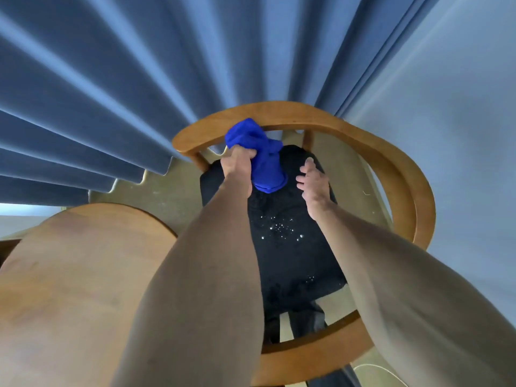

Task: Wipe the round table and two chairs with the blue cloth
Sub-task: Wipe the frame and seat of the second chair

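blue cloth (261,152): bunched into a thick wad, gripped at its upper left by the left hand; its long axis runs from the curved wooden backrest down toward the black seat, the upper end lying on or against the rail, the lower end hanging free beside the left wrist.
left hand (238,166): arm stretched straight out from the lower frame, back of the hand toward the camera; the fingers (245,152) are curled tight into the cloth's folds, so their tips are hidden.
right hand (314,182): arm reaching forward alongside the left one, hand held over the seat just right of the cloth and apart from it; fingers loosely spread and slightly bent, holding nothing. It probably hovers rather than touches the seat, though the angle makes that hard to judge.
chair (391,163): curved wooden rail looping from beyond the left fingers round to the right and back under both forearms; a second wooden curve crosses low in the frame.
seat (290,247): black cushion below both hands, with small bright specks near its middle.
table (69,289): round wooden top, left of the left forearm.
curtain (111,79): blue-grey pleats beyond the fingers, behind the chair.
wall (460,121): pale, to the right of the chair.
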